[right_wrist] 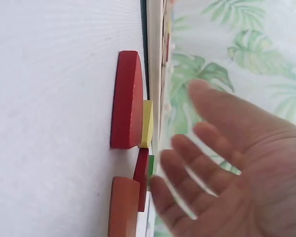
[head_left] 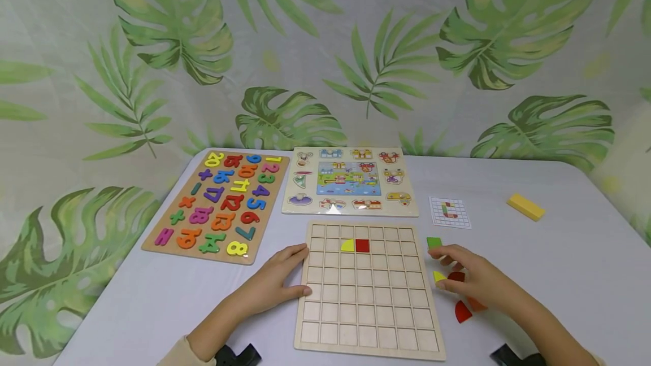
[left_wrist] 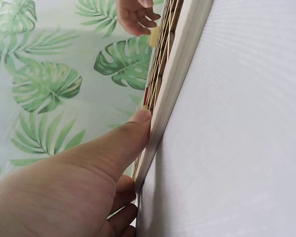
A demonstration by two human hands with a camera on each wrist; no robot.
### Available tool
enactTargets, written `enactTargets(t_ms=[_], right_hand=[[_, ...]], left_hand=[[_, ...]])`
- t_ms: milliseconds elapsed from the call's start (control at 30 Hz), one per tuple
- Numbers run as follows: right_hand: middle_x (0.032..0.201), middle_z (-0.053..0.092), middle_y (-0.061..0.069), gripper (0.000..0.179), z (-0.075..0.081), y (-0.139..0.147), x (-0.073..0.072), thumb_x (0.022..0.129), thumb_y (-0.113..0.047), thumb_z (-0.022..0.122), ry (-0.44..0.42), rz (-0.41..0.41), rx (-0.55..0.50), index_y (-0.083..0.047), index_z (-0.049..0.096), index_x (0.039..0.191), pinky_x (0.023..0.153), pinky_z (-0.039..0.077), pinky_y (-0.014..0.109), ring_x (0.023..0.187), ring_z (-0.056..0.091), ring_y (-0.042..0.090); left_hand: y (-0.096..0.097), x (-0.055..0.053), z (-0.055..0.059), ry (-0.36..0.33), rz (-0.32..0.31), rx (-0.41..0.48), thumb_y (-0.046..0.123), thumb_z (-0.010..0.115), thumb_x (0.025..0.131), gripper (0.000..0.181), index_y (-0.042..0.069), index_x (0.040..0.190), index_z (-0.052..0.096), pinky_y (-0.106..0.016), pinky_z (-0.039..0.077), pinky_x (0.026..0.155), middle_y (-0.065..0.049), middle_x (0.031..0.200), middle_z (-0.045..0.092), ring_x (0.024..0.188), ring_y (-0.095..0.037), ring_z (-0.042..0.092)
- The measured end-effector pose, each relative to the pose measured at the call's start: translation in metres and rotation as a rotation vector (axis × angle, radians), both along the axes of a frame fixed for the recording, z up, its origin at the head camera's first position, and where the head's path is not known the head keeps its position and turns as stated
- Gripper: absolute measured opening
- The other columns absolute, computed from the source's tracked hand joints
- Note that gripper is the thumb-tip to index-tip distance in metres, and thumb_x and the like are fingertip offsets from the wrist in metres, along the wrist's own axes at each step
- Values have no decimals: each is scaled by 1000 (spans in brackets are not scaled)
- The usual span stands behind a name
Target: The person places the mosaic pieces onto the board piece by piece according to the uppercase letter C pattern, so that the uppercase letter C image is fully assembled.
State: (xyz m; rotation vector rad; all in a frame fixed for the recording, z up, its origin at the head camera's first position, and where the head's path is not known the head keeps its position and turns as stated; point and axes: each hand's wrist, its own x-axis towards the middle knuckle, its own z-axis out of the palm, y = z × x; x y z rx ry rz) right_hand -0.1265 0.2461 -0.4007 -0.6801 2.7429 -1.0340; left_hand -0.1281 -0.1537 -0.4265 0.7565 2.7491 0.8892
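A light wooden grid board (head_left: 371,298) lies in front of me. In its second row a yellow quarter-round piece (head_left: 348,245) and a red square (head_left: 362,245) sit side by side. My left hand (head_left: 274,282) touches the board's left edge, thumb and fingers spread along it. Over the loose pieces right of the board hovers my right hand (head_left: 475,278), fingers slightly bent and nothing held. Around and under it lie a green piece (head_left: 434,242), a yellow piece (head_left: 439,278), a dark red piece (head_left: 456,277), a red quarter-round (head_left: 463,312) and a partly hidden orange piece (right_wrist: 123,207).
Behind the board's top right corner lies a small pattern card (head_left: 450,212), with a yellow block (head_left: 526,207) farther right. A number puzzle (head_left: 216,208) lies at the left. A picture puzzle (head_left: 351,208) lies beyond the grid board. Leaf-patterned cloth (head_left: 285,117) hangs behind the table.
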Motion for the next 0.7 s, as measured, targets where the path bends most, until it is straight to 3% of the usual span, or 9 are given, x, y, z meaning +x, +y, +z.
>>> enactTargets(t_ms=[200, 400, 700], right_hand=[[100, 53, -3, 41, -10, 10, 0, 79, -27, 70, -15, 82, 16, -12, 56, 114, 72, 45, 22, 85, 49, 9], [82, 47, -5, 29, -14, 11, 0, 81, -27, 67, -5, 87, 17, -14, 57, 105, 57, 41, 20, 71, 44, 7], [78, 47, -6, 25, -10, 5, -2, 81, -22, 68, 17, 47, 52, -12, 56, 100, 57, 41, 20, 70, 44, 6]], left_hand=[[0, 0, 1, 2, -7, 6, 50, 61, 79, 79, 6, 139, 33, -42, 27, 101, -4, 143, 29, 129, -24, 25], [1, 1, 2, 1, -6, 3, 50, 61, 79, 79, 7, 139, 33, -42, 27, 101, -4, 143, 28, 129, -24, 24], [0, 1, 2, 0, -5, 4, 49, 62, 79, 79, 7, 139, 33, -42, 27, 101, -5, 143, 28, 129, -25, 24]])
